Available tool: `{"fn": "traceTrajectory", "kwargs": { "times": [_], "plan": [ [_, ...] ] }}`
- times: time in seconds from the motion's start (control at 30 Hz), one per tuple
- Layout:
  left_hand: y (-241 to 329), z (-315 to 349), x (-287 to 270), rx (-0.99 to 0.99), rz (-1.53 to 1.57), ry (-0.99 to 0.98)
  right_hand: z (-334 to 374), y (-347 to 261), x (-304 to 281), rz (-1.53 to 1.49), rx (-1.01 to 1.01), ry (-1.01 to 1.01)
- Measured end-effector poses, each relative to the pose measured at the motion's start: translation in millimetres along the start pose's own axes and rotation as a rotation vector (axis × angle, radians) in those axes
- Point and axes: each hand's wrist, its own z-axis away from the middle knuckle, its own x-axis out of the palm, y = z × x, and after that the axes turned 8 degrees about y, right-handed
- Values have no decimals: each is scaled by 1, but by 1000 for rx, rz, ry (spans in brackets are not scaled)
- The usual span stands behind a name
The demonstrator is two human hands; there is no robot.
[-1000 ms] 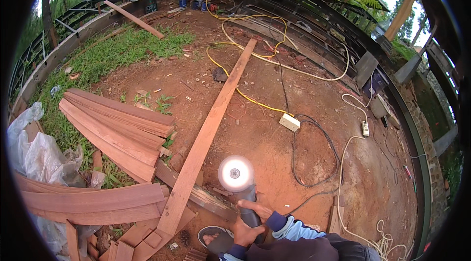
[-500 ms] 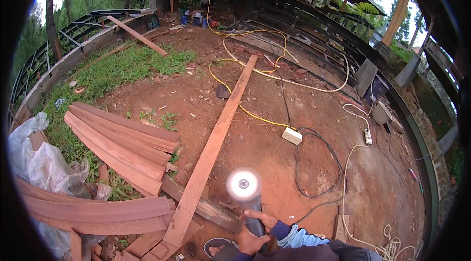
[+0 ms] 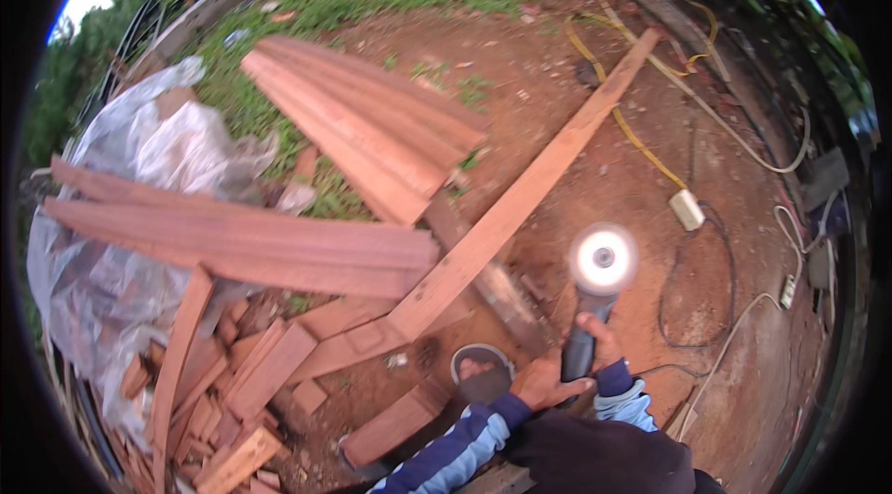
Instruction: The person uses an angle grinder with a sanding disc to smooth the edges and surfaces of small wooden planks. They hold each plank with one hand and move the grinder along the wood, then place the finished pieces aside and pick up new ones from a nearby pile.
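An angle grinder [image 3: 578, 355] is gripped between both hands in front of my body, its head pointing away from me. Its round disc [image 3: 603, 259] shows as a bright white blur over the reddish soil. My left hand [image 3: 548, 381] is closed around the rear of the dark body. Farther forward, my right hand [image 3: 604, 342] wraps the body from the right side, near the head. A long wooden plank [image 3: 534, 197] lies on the left of the disc, apart from it, running away from me.
Stacked boards [image 3: 362, 127] lie beyond a second pile of boards [image 3: 242, 238]. Wood offcuts [image 3: 269, 368] are heaped at the lower left, beside plastic sheeting [image 3: 186, 145]. A white extension socket [image 3: 687, 210] with a yellow cable [image 3: 648, 159] and dark cord [image 3: 662, 299] lies at the right.
My view has swung left and down, so the ground, planks and grinder appear farther right and more offcuts show. Both hands keep their hold on the angle grinder.
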Motion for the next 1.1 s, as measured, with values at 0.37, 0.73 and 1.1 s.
{"fn": "traceTrajectory", "kwargs": {
  "times": [0.37, 0.73, 1.1],
  "plan": [
    [-137, 143, -205, -139, -703, 728, 0, -6, -14, 126, -229, -26],
    [-233, 222, -288, -718, -1074, 570, 13, -4, -3, 106, -277, 92],
    [-187, 227, -277, -324, -932, 708, 0, -5, -26, 136, -291, 153]
  ]
}}
